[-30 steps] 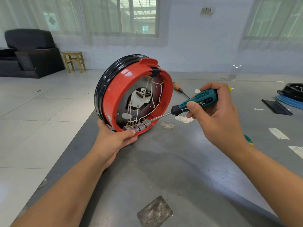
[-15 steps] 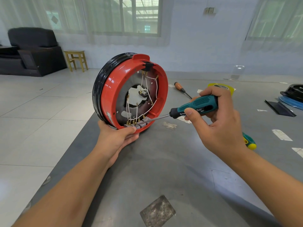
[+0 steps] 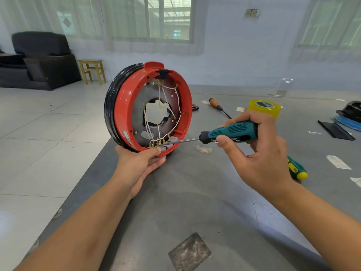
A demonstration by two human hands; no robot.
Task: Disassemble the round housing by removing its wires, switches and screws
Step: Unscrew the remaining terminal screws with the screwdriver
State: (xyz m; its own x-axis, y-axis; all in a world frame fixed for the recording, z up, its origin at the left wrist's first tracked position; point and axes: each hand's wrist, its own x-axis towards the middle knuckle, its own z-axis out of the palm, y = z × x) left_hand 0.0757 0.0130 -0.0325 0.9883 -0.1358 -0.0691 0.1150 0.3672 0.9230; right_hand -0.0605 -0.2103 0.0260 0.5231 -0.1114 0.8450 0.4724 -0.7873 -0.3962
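Both hands work: left hand (image 3: 139, 163) cradles round housing (image 3: 125, 112), right hand (image 3: 261, 153) grips screwdriver (image 3: 232, 132).

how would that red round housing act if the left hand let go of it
The round housing stands on its curved edge on the table, so it would probably roll or tip flat. Only the left hand steadies it. Its glossy rim may be slippery.

Glossy plastic, bare metal

Housing (image 3: 121, 112) shiny red plastic, dull metal plate (image 3: 136, 112) inside; screwdriver (image 3: 230, 132) rubbery teal grip, steel shaft; surface (image 3: 195, 192) matt grey.
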